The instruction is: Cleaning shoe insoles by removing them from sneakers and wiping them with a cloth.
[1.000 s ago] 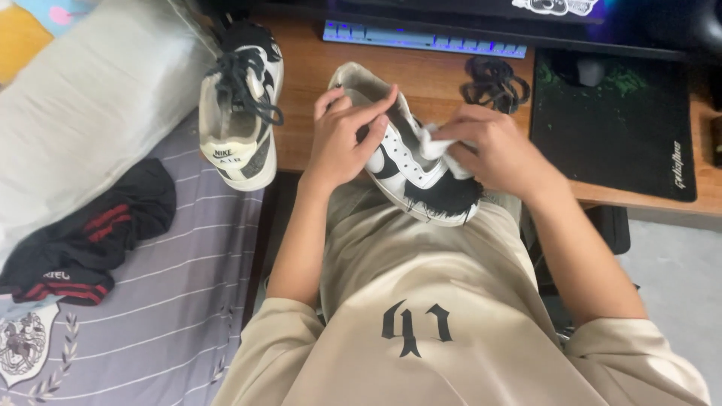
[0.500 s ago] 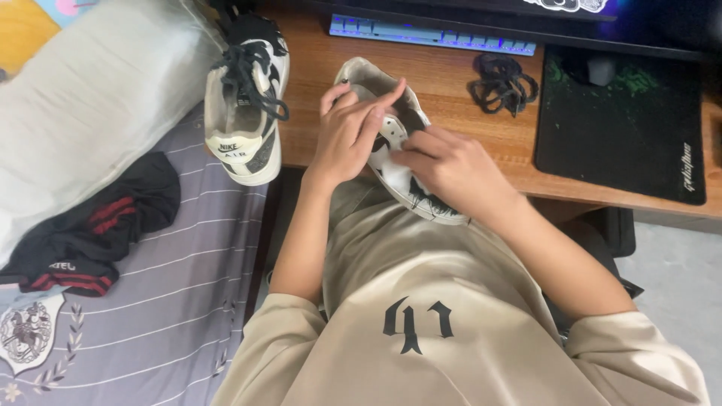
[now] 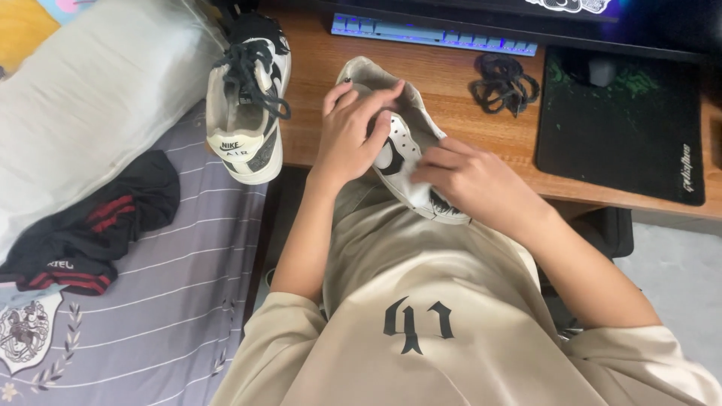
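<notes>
Head view, looking down at a seated person in a beige shirt. Left hand [image 3: 353, 135] steadies an unlaced black-and-white sneaker [image 3: 398, 154]; grip closed over the collar, fingers curled over the opening. Right hand [image 3: 470, 180] presses a small white cloth or wipe [image 3: 410, 188] against the shoe's side; grip narrow, pinched on the cloth. Shoe sits at the near edge of the wooden counter [image 3: 451, 83], toe toward the lap, partly overhanging.

Second sneaker [image 3: 244, 105], laced in black, stands sole-down at the counter's left corner, heel end out over the bed [image 3: 173, 301]. Loose black laces [image 3: 504, 83] lie bundled on the counter, apart from both shoes, near the keyboard [image 3: 436, 34]. Black mouse mat [image 3: 620, 128] to the right.

Risks, as judged:
- The held shoe rests more on hands than on wood; a hard rub could push it off the edge into the lap.
- The cloth is small and mostly hidden by fingers; it could slip out under pressure.
- The laced shoe could tip off its corner if the counter is jolted.

Containers: none in view. Shoe opening is covered by the left hand; cannot tell if anything is inside. Dark garment [image 3: 90, 225] lies on the bed beside a pillow [image 3: 90, 105].
</notes>
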